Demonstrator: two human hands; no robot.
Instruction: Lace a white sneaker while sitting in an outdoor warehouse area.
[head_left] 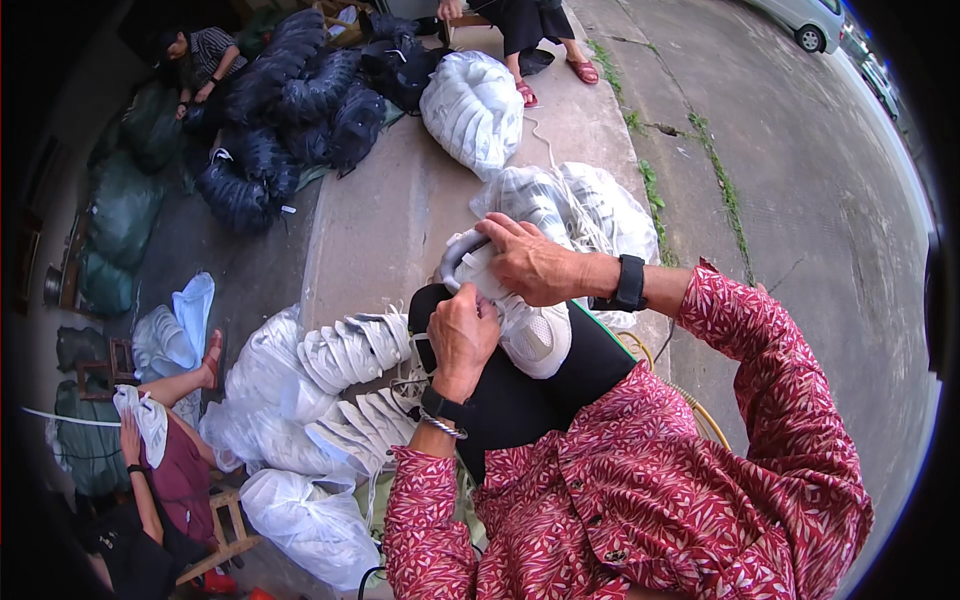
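Note:
A white sneaker (538, 342) with a grey collar lining rests on my black-clad lap, its toe toward me. My left hand (462, 335) is closed, its thumb and fingers pinched at the near left side of the shoe's opening. What is between those fingertips is hidden. My right hand (535, 262) bends over the tongue and collar from the right, gripping the shoe. Left of my knees lie a row of nested white shoe uppers (355, 350) and a second row of uppers (365, 432), partly in clear plastic.
Bags of white shoe uppers (472, 110) and a clear bag (605, 210) lie ahead. Black shoe bundles (290, 110) are piled at the far left. Co-workers sit at the left and ahead; one handles a white shoe (143, 425). A yellow hose (700, 410) runs beside my right leg.

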